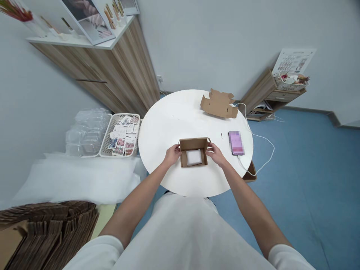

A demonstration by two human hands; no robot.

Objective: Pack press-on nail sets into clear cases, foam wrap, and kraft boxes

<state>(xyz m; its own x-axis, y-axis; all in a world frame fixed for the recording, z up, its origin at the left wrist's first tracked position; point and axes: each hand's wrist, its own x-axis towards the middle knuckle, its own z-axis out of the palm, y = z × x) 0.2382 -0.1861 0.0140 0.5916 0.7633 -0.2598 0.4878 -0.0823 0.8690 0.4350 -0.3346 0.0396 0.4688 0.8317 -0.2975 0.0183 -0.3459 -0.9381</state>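
Observation:
A small open cardboard box (194, 143) sits near the front of the round white table (168, 123), its back panel raised. Inside lies a white, soft-looking wrapped packet (194, 157). My left hand (172, 154) grips the left side of the box with bent fingers. On the opposite side, my right hand (216, 153) has its thumb and fingers closed at the side flap. Some fingertips are hidden by the cardboard.
Toward the back right of the table lies an unfolded cardboard box (219, 103). A phone (236, 143) with a white cable (263, 137) rests on the right. Left of the table are a basket (119, 155) of cards, clear plastic boxes (88, 131), white sheets (78, 178) and stacked cardboard (53, 236).

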